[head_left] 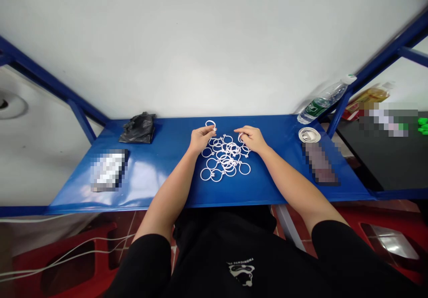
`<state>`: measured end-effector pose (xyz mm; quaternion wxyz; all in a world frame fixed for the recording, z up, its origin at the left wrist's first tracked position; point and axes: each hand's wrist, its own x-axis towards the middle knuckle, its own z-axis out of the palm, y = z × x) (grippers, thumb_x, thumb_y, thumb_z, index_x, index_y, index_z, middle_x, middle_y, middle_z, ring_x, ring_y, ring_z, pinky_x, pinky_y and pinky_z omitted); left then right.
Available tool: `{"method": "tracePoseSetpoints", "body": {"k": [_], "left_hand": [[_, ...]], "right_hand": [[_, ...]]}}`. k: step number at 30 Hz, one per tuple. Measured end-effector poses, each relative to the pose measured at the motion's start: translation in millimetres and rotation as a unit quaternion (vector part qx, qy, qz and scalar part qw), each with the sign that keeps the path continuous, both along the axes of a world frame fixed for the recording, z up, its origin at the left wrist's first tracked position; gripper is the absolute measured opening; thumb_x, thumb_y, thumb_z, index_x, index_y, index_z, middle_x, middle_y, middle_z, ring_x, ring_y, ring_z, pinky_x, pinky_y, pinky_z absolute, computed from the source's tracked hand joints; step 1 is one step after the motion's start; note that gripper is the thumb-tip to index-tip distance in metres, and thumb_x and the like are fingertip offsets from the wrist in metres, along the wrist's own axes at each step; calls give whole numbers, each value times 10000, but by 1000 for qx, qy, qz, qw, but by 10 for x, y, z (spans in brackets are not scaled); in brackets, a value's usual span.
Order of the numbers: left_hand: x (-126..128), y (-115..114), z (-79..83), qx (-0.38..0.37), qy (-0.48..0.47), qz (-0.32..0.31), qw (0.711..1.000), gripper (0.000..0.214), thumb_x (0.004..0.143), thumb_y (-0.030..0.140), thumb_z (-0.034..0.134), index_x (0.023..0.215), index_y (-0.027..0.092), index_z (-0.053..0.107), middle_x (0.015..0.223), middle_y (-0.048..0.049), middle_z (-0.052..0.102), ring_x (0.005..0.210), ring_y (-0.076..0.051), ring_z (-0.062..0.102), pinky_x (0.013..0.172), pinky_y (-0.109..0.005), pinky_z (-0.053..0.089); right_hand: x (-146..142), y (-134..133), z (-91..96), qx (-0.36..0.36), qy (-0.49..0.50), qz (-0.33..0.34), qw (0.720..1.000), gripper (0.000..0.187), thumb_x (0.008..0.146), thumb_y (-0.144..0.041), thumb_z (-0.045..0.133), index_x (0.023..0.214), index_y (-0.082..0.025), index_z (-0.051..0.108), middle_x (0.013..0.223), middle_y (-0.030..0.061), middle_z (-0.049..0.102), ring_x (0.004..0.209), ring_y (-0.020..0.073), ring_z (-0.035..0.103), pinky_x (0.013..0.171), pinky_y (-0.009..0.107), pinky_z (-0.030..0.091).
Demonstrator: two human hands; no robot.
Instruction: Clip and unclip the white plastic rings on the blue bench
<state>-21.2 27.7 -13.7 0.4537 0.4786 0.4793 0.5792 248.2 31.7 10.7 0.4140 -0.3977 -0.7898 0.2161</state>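
A loose pile of white plastic curtain rings (230,159), several of them overlapping, lies in the middle of the blue table. Each ring has a small clip or eyelet on its rim. At the pile's far left edge, my left hand (201,138) pinches one curtain ring (210,121) that stands up beyond the fingertips. My right hand (251,136) is closed at the far right edge of the pile, its thumb and fingers on another white ring (240,137), which the fingers partly hide.
Left on the blue table (167,173) are a crumpled black plastic bag (137,128) and a blurred-out flat item (109,169). To the right are a water bottle (323,102), a coiled white cable (309,135) and a blurred-out dark oblong (321,163). Blue frame bars (82,120) flank the table.
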Motion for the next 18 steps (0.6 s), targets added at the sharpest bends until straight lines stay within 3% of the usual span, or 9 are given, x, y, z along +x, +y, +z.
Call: {"method": "tracePoseSetpoints", "body": {"k": [6, 11, 18], "left_hand": [[-9, -8, -1, -3, 15, -4, 1000, 480, 687, 531, 922, 997, 172, 849, 988, -107, 828, 807, -240, 792, 832, -397, 635], [3, -4, 18, 15, -7, -12, 1000, 398, 701, 513, 907, 888, 171, 827, 1031, -105, 827, 836, -237, 795, 870, -397, 632], [17, -39, 71, 15, 13, 10, 1000, 416, 707, 477, 893, 977, 165, 838, 885, -90, 815, 710, -196, 744, 735, -352, 614]], "right_hand": [[34, -16, 50, 24, 42, 4, 999, 448, 917, -123, 485, 1174, -227, 837, 847, 27, 775, 795, 177, 733, 801, 335, 597], [2, -20, 28, 18, 39, -9, 999, 337, 898, -186, 589, 1088, -253, 858, 893, 32, 811, 817, 186, 746, 791, 341, 601], [-21, -17, -20, -19, 50, -32, 998, 216, 845, -274, 719, 1004, -234, 859, 841, 35, 814, 720, 181, 733, 729, 322, 602]]}}
